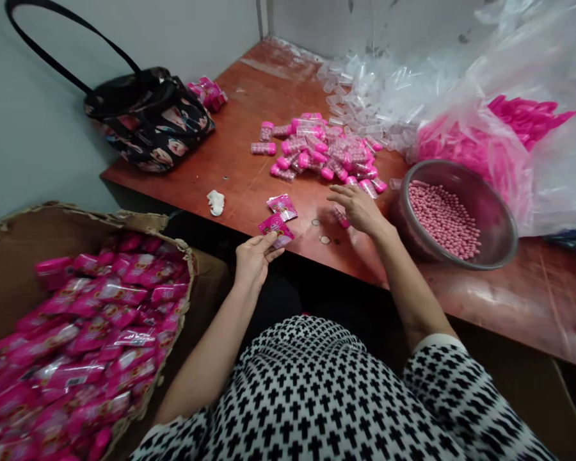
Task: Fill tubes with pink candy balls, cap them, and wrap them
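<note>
Between the thumb and fingers of my left hand [256,259] is a small pink printed sachet [276,227], held over the table's front edge. A second pink packet [283,206] lies just behind it on the reddish table. Over to the right, my right hand [358,208] has its fingers stretched out. Beneath its palm is a small clear bottle with a pink cap [340,216], partly hidden and blurred; I cannot tell if the hand touches it. Behind that hand spreads a heap of pink-capped clear bottles [317,150] filled with pink beads.
A grey bowl [496,253] of pink beads stands at right. Behind it are pink caps in a plastic bag [475,141] and loose clear tubes [365,89]. A carton [173,238] of pink packets is at lower left. A flowered handbag [158,128] and white scrap [216,202] are on the table.
</note>
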### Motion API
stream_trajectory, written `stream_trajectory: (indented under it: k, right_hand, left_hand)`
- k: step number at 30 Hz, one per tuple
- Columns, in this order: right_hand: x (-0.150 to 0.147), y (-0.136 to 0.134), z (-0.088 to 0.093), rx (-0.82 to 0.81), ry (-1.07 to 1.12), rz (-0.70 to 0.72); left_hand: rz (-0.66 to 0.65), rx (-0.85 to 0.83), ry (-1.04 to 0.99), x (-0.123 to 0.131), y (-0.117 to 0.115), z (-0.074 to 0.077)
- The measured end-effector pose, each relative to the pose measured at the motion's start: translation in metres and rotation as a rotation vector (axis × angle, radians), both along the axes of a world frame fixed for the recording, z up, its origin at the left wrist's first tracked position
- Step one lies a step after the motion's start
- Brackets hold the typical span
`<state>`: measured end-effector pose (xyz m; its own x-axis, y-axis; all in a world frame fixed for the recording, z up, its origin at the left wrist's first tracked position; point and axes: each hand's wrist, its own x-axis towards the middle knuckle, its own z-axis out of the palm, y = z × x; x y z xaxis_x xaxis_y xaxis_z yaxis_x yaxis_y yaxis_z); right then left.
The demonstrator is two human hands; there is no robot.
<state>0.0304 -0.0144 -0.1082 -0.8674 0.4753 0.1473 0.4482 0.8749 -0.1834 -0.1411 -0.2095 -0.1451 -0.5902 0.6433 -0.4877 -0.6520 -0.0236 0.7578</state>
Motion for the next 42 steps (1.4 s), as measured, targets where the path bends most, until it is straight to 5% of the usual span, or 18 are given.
stream_trajectory:
  k: [3,6,16,26,29,31,36,42]
  right_hand:
    - [0.018,0.012,0.0,0.028,-0.196,0.16]
    - [0.028,0.014,-0.002,0.004,-0.261,0.173]
    - [0.059,-0.04,-0.008,-0.147,-0.138,-0.37]
    - [0.061,-0.055,-0.01,-0.034,-0.16,-0.246]
    - [0.059,-0.065,-0.013,-0.048,-0.092,-0.313]
    - [0.055,-0.08,-0.014,-0.203,0.095,-0.372]
    - [0.031,-0.137,-0.016,-0.996,0.555,-0.367]
    - [0.008,-0.159,-0.023,-1.128,0.685,-0.389]
  left_hand:
    - [-0.015,0.004,-0.035,0.009,0.002,0.001]
    - [-0.007,0.007,-0.05,0.015,0.0,0.002]
    - [-0.05,0.071,-0.182,0.036,0.006,0.006]
    - [0.05,0.045,-0.309,0.041,0.012,0.007]
    - [0.069,0.06,-0.352,0.042,0.013,0.006]
    - [0.082,0.081,-0.385,0.042,0.013,0.005]
    - [0.073,0.114,-0.428,0.044,0.014,0.005]
    - [0.072,0.209,-0.44,0.05,0.014,0.011]
